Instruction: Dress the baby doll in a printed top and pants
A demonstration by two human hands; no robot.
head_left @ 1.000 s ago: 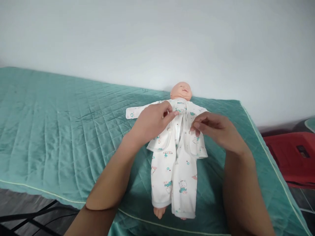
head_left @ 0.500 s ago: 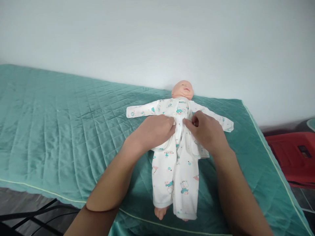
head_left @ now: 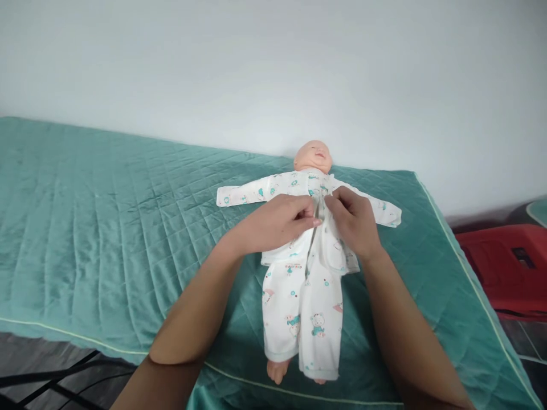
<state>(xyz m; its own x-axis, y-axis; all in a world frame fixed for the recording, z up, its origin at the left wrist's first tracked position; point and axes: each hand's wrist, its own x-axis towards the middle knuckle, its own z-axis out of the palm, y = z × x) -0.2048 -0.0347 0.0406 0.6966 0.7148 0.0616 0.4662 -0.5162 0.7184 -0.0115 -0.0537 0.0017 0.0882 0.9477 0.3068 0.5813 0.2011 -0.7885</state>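
Note:
A baby doll [head_left: 314, 156] lies on its back, dressed in a white printed jacket [head_left: 280, 187] and matching printed trousers [head_left: 318, 319]. Both sleeves are spread out to the sides, and the bare feet show below the trouser legs. Over the chest, my left hand [head_left: 284, 222] is closed in a pinch on the jacket's left-side front edge. Close beside it, my right hand [head_left: 354, 219] pinches the opposite front edge of the jacket. A narrow gap runs down between the two edges. My fingers partly hide the fastening there.
A green quilted cover [head_left: 128, 239] with a pale piped edge spreads under the doll. Behind it rises a plain white wall [head_left: 256, 68]. A red plastic stool or chair [head_left: 508, 267] stands at the right, and dark metal bars [head_left: 55, 376] show at the lower left.
Both hands have moved slightly up the chest, drawing the jacket's front edges closer together. My right hand has shifted higher toward the collar. The view has moved a little.

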